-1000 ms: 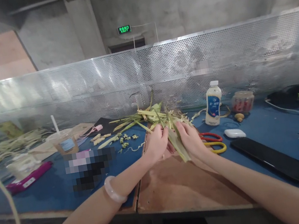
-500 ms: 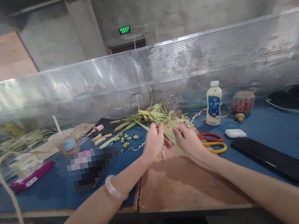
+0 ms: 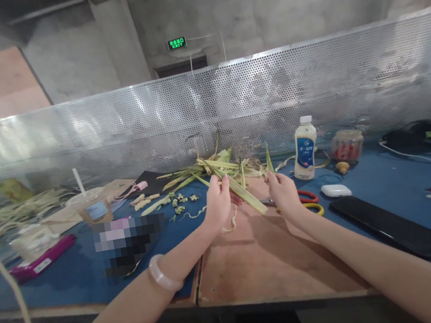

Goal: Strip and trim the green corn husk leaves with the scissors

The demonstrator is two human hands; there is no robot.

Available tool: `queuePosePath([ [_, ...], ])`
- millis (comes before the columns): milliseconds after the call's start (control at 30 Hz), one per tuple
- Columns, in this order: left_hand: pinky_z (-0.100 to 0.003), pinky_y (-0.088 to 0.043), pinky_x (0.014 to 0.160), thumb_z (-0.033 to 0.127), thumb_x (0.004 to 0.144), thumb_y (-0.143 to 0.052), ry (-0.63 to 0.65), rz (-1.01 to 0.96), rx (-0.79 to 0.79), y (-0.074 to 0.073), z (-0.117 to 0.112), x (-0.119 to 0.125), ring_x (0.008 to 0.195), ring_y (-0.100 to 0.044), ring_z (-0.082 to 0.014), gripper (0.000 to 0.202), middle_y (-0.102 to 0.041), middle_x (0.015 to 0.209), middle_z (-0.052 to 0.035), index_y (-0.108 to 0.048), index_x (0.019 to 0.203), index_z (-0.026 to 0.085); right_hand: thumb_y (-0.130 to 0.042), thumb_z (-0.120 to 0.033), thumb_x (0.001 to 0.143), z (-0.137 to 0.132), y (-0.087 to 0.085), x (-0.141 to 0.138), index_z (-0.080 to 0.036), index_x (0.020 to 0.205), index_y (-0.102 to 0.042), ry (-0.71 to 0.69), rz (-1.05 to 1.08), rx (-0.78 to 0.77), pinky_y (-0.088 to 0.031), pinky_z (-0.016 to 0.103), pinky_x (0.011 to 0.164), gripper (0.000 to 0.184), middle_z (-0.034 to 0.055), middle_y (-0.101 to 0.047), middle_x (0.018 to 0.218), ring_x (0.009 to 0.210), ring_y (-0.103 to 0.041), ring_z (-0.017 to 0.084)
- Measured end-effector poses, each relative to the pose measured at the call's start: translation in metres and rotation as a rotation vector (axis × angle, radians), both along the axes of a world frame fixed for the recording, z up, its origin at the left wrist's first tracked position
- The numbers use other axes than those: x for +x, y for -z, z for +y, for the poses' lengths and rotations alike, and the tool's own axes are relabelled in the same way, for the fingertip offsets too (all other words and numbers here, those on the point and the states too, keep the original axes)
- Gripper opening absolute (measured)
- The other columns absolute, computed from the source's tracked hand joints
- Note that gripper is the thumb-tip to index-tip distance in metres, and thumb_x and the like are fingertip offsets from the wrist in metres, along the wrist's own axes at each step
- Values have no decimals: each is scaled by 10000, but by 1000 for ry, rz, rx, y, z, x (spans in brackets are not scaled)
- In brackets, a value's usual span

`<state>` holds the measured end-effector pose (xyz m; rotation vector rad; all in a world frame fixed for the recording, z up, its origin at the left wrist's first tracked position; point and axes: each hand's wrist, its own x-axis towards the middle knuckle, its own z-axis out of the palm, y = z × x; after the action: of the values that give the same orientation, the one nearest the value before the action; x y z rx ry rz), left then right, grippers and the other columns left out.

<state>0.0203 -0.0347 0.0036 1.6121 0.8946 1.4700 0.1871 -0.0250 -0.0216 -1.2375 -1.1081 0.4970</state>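
My left hand (image 3: pixel 218 203) is closed on a long pale green leaf strip (image 3: pixel 247 194), whose cut end points down to the right over the wooden board (image 3: pixel 253 265). Apart from it, to the right, my right hand (image 3: pixel 283 192) pinches a smaller green leaf piece (image 3: pixel 268 159) that stands upright from the fingertips. Behind both hands lies a heap of leaf strips (image 3: pixel 185 175). Scissors with red and yellow handles (image 3: pixel 309 196) rest beside and partly behind my right hand. A thin curly strip (image 3: pixel 231 220) hangs below my left hand.
Right of the hands stand a milky drink bottle (image 3: pixel 304 149), a jar (image 3: pixel 347 146), a white earbud case (image 3: pixel 336 190) and a black phone (image 3: pixel 391 225). At left are a cup with a straw (image 3: pixel 96 209) and small green knotted pieces (image 3: pixel 178 200). A perforated metal screen (image 3: pixel 112 134) closes off the back.
My right hand has moved away to the right from my left hand, taking a small leaf piece with it. The longer strip stays in my left hand. The view has shifted slightly.
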Motion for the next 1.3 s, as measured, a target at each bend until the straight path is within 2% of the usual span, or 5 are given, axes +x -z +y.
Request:
queuePosePath([
  [200,-312,-503,415,362,862,-426,47,2,-79,-3,4,-1,434,-597,-178,166,-551,565,34,-345,817,225,-454,-468,765,5,0,8,-194,677,-538,-134,122,-48,-243,247,347,300,-93,-320,370,322,-290,106],
  [333,-300,-503,406,379,849,-449,-6,84,-46,-1,5,-2,470,-607,-176,183,-570,633,10,-385,809,212,-520,-492,761,-4,-6,3,-170,739,-626,-420,63,-14,-274,227,378,340,-78,-401,409,363,-343,94],
  [467,-290,-507,411,396,846,-451,18,163,-47,2,5,-4,494,-611,-173,198,-582,650,-3,-433,819,201,-551,-476,771,-12,-10,-1,-177,887,-684,-587,102,-24,-410,232,528,347,8,-637,707,599,-551,127],
  [600,-280,-498,401,422,835,-470,59,210,-58,2,4,-4,469,-607,-169,227,-594,655,-5,-474,860,196,-582,-449,772,-15,-10,-4,-200,942,-696,-662,118,-20,-436,266,800,322,52,-664,1048,939,-589,172],
  [1300,-260,-470,347,430,799,-528,73,190,-89,0,1,-3,482,-633,-197,246,-646,697,-37,-470,859,198,-406,-479,846,-15,1,-11,-174,668,-601,-402,-382,-3,-291,242,422,404,-47,-425,464,416,-394,117],
])
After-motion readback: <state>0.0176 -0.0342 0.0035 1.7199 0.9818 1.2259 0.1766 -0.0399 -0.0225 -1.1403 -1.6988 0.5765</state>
